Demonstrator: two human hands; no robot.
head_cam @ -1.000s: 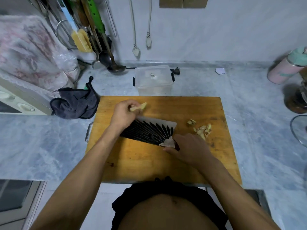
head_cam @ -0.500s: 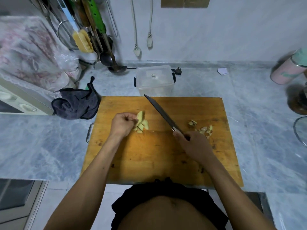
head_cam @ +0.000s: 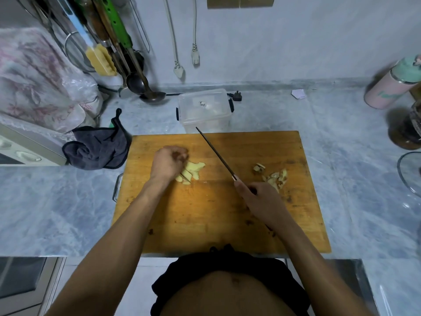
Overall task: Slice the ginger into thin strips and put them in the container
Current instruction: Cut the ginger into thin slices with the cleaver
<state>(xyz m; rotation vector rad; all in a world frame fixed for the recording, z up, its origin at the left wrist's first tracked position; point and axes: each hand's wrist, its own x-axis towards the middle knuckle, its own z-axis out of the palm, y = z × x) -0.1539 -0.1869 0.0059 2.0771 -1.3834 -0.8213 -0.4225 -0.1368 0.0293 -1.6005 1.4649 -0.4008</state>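
On the rectangular wooden cutting board, the left hand rests curled fingers on pale yellow peeled ginger slices. The right hand grips the handle of a dark-bladed knife, well right of the ginger. The clear lidded plastic container stands just beyond the board.

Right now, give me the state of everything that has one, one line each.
left hand: fingers curled, holding the ginger down
ginger slices: cut, lying on the cutting board
right hand: gripping the knife handle
knife: blade edge-up in view, clear of the ginger
plastic container: lid on
peel scraps: piled on the board's right
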